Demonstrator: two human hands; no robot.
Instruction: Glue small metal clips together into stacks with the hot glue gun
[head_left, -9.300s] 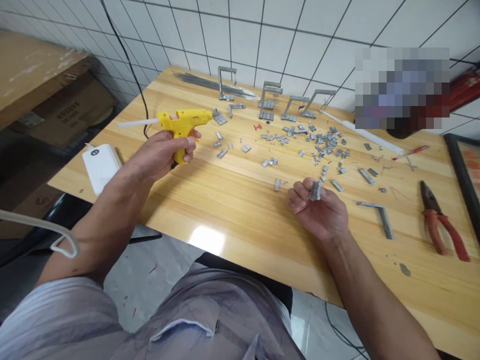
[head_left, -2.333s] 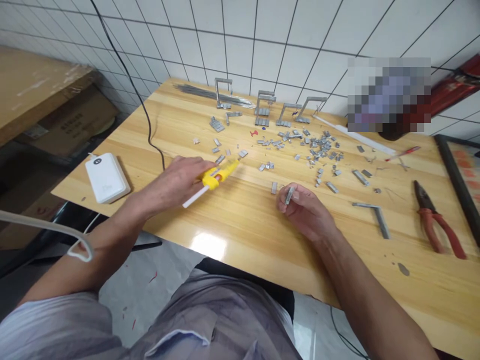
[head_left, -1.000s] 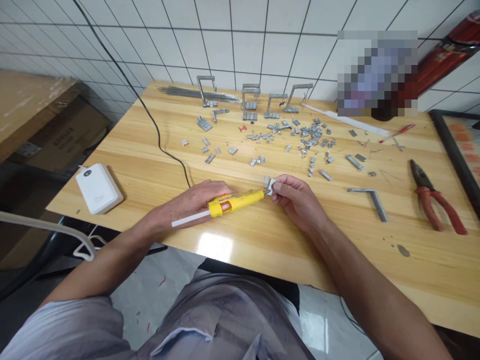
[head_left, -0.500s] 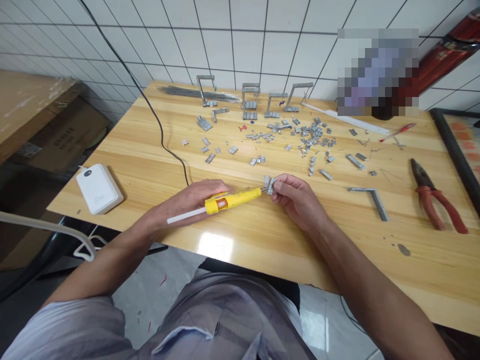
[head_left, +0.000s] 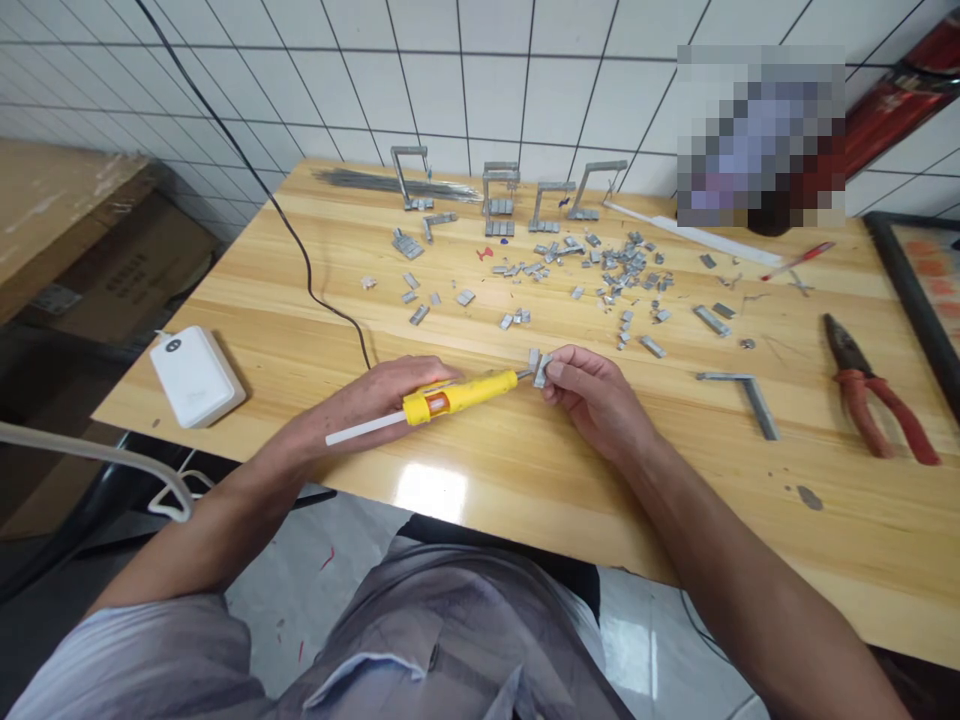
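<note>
Under both your hands spreads the wooden table (head_left: 487, 465), and your left hand (head_left: 375, 395) is wrapped around the yellow glue gun (head_left: 469, 394). Well to the right of your right hand (head_left: 592, 398) lie the red-handled pliers (head_left: 853, 378). Between that hand's thumb and fingers you pinch a small grey metal piece (head_left: 542, 371), right at the gun's nozzle (head_left: 525, 374), though I cannot tell whether they touch.
</note>
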